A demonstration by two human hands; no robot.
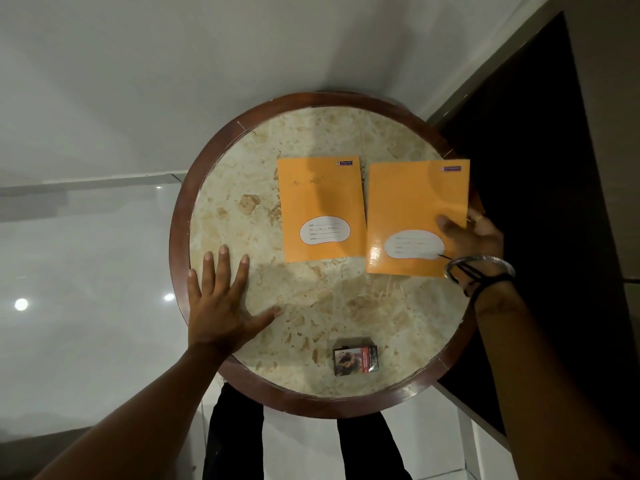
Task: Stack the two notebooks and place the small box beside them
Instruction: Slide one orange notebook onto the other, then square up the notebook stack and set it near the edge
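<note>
- Right hand [474, 237] at the right of the frame pinches the right edge of one orange paper-covered notebook [415, 206], thumb on top, fingers [476, 216] curled beneath.
- The second orange notebook [320, 202] lies flat just beside it, at centre, apart.
- Left hand [221, 303] rests flat and open at the left of the round marble-topped counter [242, 168], holding nothing.
- Small dark printed cardboard box [355, 360] sits near the lower rim, well apart.

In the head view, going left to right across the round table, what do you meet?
Left hand flat on the table → left notebook → right notebook, its edge gripped by the right hand. The small box lies nearer, overlapping both notebooks sideways, so it is left out.
</note>
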